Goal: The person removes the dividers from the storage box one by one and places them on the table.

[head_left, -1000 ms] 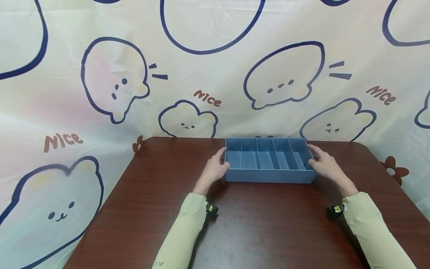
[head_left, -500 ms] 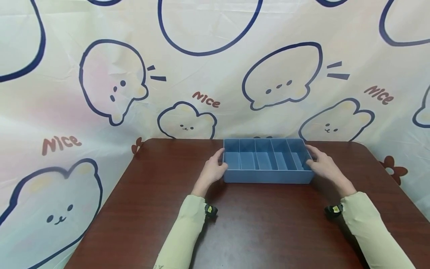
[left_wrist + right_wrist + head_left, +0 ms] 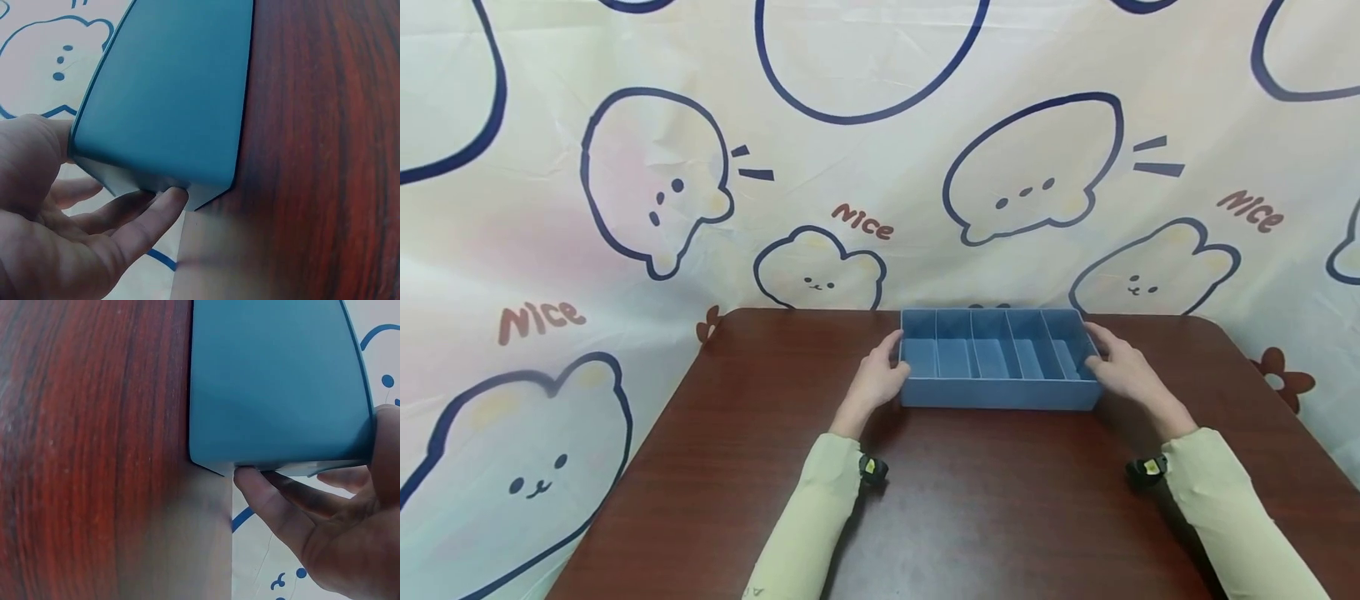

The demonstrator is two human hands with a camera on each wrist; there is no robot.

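A blue divided storage box stands on the table near its far edge, its several open compartments showing no contents. At the box's left end my left hand holds on, thumb by the rim at the near corner and fingers against the end wall. My right hand grips the opposite end in the same way. In the left wrist view, fingertips of the left hand touch the end wall of the box. The right wrist view has fingers of the right hand against the box's other end.
The dark brown wooden table extends toward me, its far edge just behind the box. A pale cloth with cartoon drawings hangs behind and beside it. Both forearms, in light green sleeves, reach across the table.
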